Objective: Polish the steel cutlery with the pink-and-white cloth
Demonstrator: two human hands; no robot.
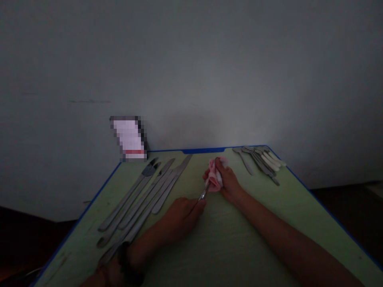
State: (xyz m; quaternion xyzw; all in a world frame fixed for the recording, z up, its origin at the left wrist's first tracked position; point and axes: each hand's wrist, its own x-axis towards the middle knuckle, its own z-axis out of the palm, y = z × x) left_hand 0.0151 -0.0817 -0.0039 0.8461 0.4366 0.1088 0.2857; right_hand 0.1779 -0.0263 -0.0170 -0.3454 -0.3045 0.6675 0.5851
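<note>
My left hand is closed around the metal handle of a piece of cutlery. The far end of that piece is hidden inside a pink and white cloth, so its kind cannot be made out. Fingers of my right hand wrap the cloth around it. To the left lie several long metal table knives, roughly side by side and slanting away from me. At the far right is a group of metal spoons or forks, with some white-handled pieces beside it.
A phone-like device with a blurred bright screen leans on the grey wall at the back left. The pale green table has a blue edge and touches the wall at its far side. The scene is dim.
</note>
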